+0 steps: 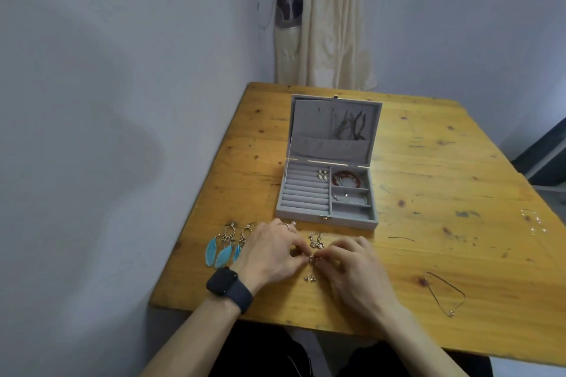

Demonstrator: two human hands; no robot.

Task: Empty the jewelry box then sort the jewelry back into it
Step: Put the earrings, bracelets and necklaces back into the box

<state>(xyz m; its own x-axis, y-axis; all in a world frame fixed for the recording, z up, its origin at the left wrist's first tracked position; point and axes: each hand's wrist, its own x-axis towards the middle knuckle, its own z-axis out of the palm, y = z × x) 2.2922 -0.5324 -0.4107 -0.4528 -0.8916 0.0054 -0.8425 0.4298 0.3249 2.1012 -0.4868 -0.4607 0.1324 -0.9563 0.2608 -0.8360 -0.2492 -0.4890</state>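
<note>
The grey jewelry box stands open on the wooden table. It holds a small pair of earrings, a red bead bracelet and a silver bangle; cords hang in its lid. In front of the box my left hand and my right hand meet, both pinching a small earring between fingertips. Blue feather earrings lie left of my left hand. Silver stud earrings lie below my fingers, and another sparkly earring lies just beyond them.
A thin chain necklace lies near the front right of the table, and a second fine chain near the right edge. A cream garment hangs on the wall behind the table. The wall runs close along the table's left side.
</note>
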